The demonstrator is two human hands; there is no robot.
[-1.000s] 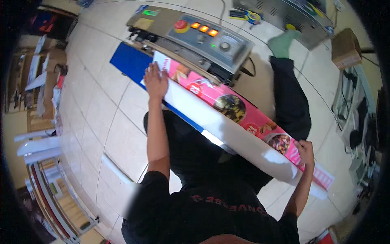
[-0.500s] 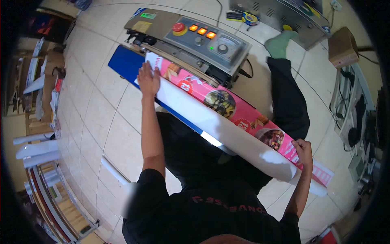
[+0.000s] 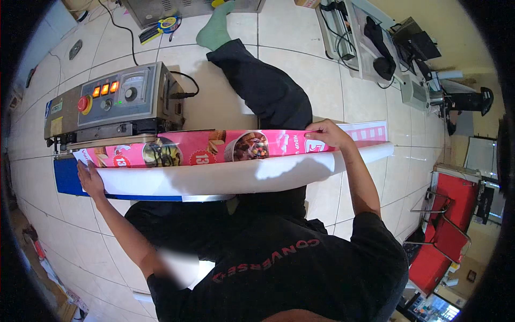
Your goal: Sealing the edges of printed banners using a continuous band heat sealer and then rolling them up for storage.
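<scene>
We see a long printed sheet (image 3: 225, 161), pink with food pictures along its far edge and white on the near curl, stretched sideways between the 2 hands. The left hand (image 3: 90, 180) lies flat with fingers spread wide on the sheet's left end, pressing it where it rests on a blue platform (image 3: 67, 182). The right hand (image 3: 327, 134) is closed on the sheet's far edge near its right end, fingers curled over the pink border; past that hand the rolled white end (image 3: 370, 153) sticks out further right.

Just beyond the left hand stands a grey sealing machine (image 3: 115, 104) with a red round button, 3 lit orange displays and a dial; the sheet's pink edge runs along its front slot. A black cable (image 3: 185, 86) leaves the machine's right side.

Beyond the right hand a leg in dark trousers (image 3: 265, 88) with a green sock (image 3: 214, 29) stretches over the tiled floor (image 3: 214, 112). Well to the right of the right hand stands a red chair (image 3: 448, 231).
</scene>
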